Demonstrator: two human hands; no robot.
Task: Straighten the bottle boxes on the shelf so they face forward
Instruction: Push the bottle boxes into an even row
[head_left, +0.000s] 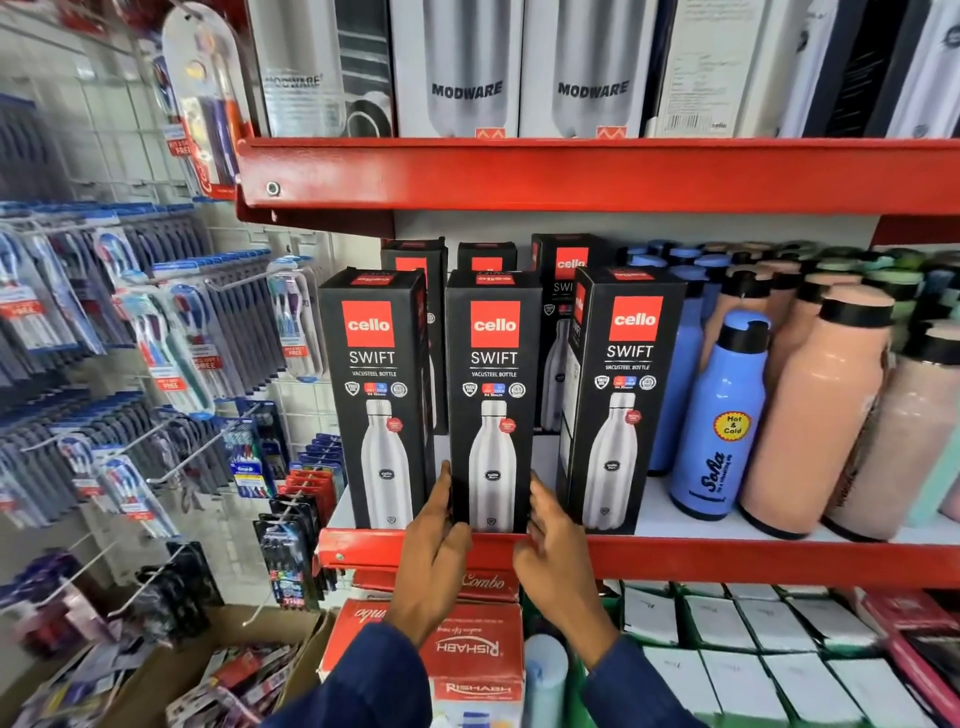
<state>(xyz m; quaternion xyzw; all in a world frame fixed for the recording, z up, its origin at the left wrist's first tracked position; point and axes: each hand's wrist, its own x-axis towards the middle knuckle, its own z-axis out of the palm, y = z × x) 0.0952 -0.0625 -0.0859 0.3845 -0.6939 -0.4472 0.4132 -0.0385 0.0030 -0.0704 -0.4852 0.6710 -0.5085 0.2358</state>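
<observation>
bottle boxes, black with a red cello square and a steel bottle printed on the front, stand in a row of three at the front edge of the red shelf (727, 558), with more of the same behind them. the middle box (493, 405) sits between your two hands and faces straight out. your left hand (434, 540) reaches up from below with its fingers (441, 493) laid flat against the box's lower left edge, slipped into the narrow gap beside the left box (376, 400). your right hand (553, 540) mirrors it, fingers (543, 501) pressed along the lower right edge, in the gap before the right box (621, 400). both hands are spread only as wide as the box, clasping it between them near its base, thumbs resting low by the shelf lip. the left box also faces front. the right box stands turned a little, showing part of its left side panel. just beside it stand a blue bottle (719, 421) and peach bottles (815, 415). toothbrush packs (156, 338) hang on the wire rack to the left.
</observation>
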